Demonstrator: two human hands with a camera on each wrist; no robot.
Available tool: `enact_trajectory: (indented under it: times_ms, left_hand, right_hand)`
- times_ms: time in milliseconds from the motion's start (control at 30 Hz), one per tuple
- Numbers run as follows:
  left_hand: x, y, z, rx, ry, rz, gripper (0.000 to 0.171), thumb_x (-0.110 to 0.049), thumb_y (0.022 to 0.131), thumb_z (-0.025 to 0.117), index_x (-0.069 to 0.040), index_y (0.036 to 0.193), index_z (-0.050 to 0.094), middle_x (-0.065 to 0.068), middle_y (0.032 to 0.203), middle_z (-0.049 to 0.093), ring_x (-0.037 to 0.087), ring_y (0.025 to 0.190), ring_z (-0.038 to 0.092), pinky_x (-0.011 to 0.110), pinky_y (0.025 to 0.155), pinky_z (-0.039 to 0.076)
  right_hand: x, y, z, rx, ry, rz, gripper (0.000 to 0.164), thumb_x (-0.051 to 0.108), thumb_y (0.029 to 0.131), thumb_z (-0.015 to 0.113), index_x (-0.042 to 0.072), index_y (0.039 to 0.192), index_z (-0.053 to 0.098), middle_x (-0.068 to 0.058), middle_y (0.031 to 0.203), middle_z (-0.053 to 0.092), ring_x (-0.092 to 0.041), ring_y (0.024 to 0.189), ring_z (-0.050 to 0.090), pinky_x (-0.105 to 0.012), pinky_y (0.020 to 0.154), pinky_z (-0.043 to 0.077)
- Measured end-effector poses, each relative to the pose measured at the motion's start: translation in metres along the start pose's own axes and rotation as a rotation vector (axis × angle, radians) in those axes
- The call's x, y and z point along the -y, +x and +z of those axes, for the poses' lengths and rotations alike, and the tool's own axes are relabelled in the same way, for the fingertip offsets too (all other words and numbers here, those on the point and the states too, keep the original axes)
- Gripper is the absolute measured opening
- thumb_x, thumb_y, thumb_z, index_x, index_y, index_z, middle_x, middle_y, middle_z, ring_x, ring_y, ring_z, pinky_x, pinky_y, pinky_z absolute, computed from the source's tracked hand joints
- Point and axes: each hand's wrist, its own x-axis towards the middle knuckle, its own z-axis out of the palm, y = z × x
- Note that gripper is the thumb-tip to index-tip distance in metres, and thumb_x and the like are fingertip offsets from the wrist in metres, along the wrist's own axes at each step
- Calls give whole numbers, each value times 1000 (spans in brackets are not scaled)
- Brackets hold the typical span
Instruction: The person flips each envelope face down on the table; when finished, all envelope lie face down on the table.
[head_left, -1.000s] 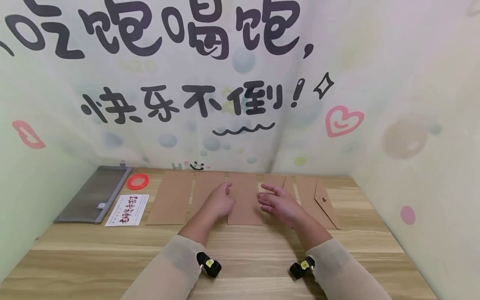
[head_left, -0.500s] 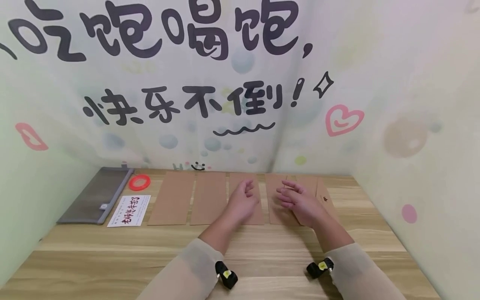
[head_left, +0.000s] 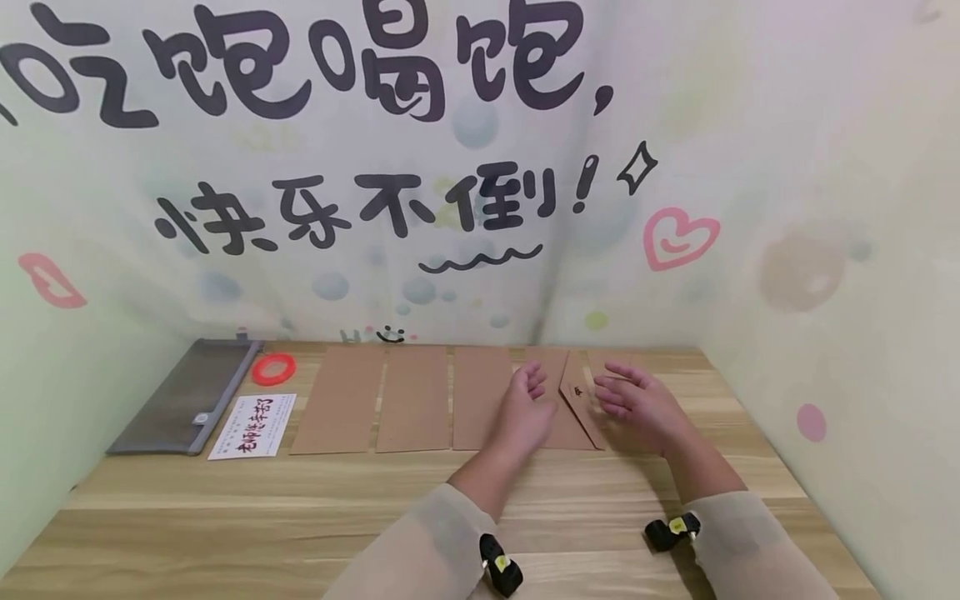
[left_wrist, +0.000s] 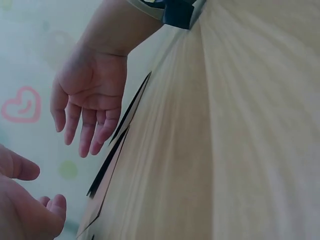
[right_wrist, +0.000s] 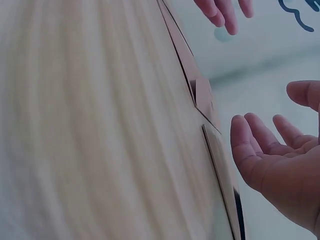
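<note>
Several brown kraft envelopes lie in a row along the back of the table, among them a left-end envelope (head_left: 337,400) and a middle envelope (head_left: 480,387). Over the row's right part, my left hand (head_left: 527,410) hovers with relaxed fingers, palm facing inward, holding nothing. Between the hands shows an envelope with a slanted flap (head_left: 583,408) and a small dark mark. My right hand (head_left: 647,410) hangs above the right-end envelope (head_left: 611,358), hiding much of it, its fingers loosely bent. In the right wrist view, the right hand's palm (right_wrist: 290,175) is bare.
At the left stand out a grey zip pouch (head_left: 180,400), a red ring (head_left: 273,369) and a white card (head_left: 252,427) with handwriting. A printed curtain (head_left: 337,292) rises right behind the table (head_left: 300,517), with pale walls at both sides.
Both hands have moved to the right along the envelope row, staying apart and holding nothing. The envelopes keep their places.
</note>
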Motion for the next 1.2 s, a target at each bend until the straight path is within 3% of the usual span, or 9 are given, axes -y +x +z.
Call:
enact_trajectory:
  times_ms: [233,433,933,1200]
  left_hand:
    - [5,-5,-7,41,39,-6,73,1,91,62,-9,161,43,16,162,52,38,150,48,53,126,42]
    - [5,-9,-12,74,82,-40,71,-3,92,64,-8,160,44,16,164,49,40,154,45,55,128,38]
    - [0,-8,-13,97,94,-58,70,-3,93,65,-9,160,45,16,167,46,42,158,40,55,130,35]
    - [2,-6,-14,102,93,-59,67,-5,93,67,-12,157,49,14,167,47,42,155,43,55,128,39]
  right_hand:
    - [-2,0,0,0,-6,14,70,29,111,59,-1,166,26,-5,141,70,-14,122,72,-29,104,60]
    - [-1,-1,4,54,-50,58,64,28,114,50,1,167,25,-23,157,55,-21,131,67,-32,107,59]
    - [5,-2,5,43,-48,77,66,26,114,51,2,168,22,-31,162,42,-28,137,63,-33,108,59]
    - [3,-2,1,27,37,71,67,23,113,53,1,168,22,-31,167,35,-22,131,68,-30,109,58]
